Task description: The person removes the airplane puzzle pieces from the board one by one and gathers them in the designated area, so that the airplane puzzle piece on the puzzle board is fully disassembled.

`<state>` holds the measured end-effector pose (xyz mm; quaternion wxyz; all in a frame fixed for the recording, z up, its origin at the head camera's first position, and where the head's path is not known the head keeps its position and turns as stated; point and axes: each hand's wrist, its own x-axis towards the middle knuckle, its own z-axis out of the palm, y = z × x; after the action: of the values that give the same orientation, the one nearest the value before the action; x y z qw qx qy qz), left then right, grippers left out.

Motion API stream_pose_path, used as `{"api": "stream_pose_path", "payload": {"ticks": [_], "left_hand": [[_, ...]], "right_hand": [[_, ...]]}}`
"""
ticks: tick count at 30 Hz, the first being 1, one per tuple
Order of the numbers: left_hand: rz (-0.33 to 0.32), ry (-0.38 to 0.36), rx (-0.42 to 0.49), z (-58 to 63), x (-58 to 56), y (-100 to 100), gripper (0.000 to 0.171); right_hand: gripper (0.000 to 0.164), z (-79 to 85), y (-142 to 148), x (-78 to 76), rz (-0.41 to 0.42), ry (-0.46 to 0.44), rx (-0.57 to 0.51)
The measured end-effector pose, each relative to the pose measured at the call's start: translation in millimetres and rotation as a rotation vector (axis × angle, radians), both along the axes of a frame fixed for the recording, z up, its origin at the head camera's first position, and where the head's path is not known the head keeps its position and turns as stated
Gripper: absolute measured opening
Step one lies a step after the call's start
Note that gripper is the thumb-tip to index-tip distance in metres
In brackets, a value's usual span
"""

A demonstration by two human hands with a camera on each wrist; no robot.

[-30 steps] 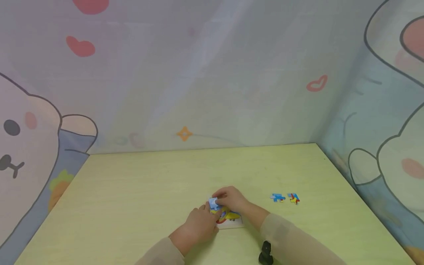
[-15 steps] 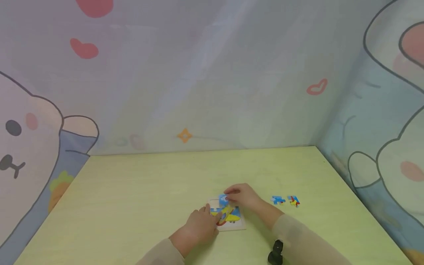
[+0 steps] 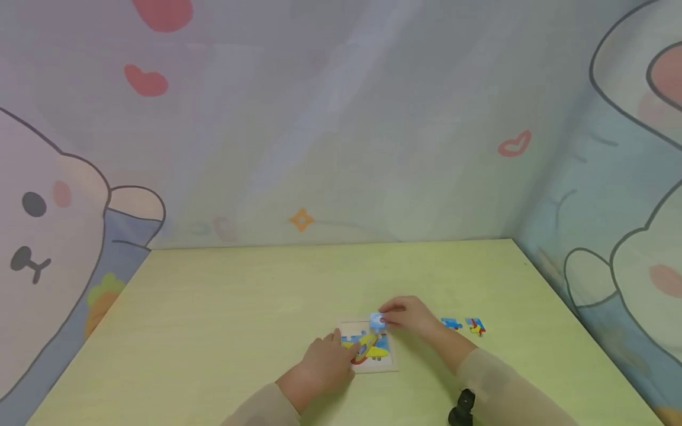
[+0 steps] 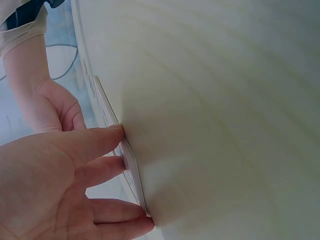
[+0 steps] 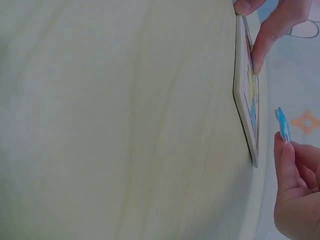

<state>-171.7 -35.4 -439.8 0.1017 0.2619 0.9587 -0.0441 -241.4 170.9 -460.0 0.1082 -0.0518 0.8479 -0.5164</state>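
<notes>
Pinching the piece (image 3: pixel 377 320), the right hand (image 3: pixel 407 313) holds it raised at the far right of the board (image 3: pixel 375 371), the left hand (image 3: pixel 329 358) touches its left edge, fingers (image 4: pixel 117 210) extended, and table (image 3: pixel 240 307) separates it from two loose pieces (image 3: pixel 476 326) rightward.

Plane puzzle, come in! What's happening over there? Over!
Left hand touching puzzle board. Right hand pinching blue piece, raised off the board. Two loose pieces lie right of it, apparently not in the way.
</notes>
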Motion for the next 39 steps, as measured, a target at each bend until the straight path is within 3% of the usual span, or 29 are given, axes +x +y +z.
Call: {"api": "stream_pose_path", "payload": {"ticks": [21, 39], "left_hand": [[-0.007, 0.029, -0.005, -2.7, 4.0, -0.8, 0.046], [-0.003, 0.023, -0.019, -2.7, 1.7, 0.2, 0.046]], "right_hand": [[0.017, -0.6, 39.9, 2.1, -0.077, -0.053, -0.055], [0.018, 6.6, 59.2, 1.2, -0.053, -0.051, -0.037]]}}
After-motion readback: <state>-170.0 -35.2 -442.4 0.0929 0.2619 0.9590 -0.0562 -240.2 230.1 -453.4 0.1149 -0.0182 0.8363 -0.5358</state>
